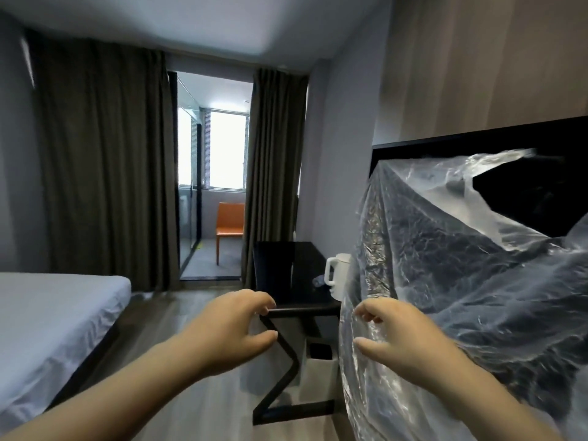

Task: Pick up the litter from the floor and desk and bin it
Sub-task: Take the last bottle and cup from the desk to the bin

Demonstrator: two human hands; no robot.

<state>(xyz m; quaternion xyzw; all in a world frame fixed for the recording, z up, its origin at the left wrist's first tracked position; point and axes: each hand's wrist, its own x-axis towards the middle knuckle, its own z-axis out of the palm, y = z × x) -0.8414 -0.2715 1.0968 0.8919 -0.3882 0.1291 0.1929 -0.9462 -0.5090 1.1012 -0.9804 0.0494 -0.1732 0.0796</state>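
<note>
A large clear plastic bag [451, 281] billows in the air on the right, spread wide in front of the wall. My right hand [401, 342] is at the bag's left edge and seems to hold it; thumb and forefinger are curled and slightly apart, and the grip itself is hidden. My left hand [235, 329] reaches forward with curled, spread fingers and holds nothing, just in front of the corner of the black desk [286, 268]. A small crumpled clear bottle [318, 280] lies on the desk. A white bin [319, 367] stands on the floor under the desk.
A white kettle [337, 272] stands on the desk, partly behind the bag. A bed [54, 319] fills the left. Wood floor [197, 399] runs between bed and desk. Dark curtains [105, 160] frame a balcony door with an orange chair [229, 222]. A black screen [525, 189] hangs on the right wall.
</note>
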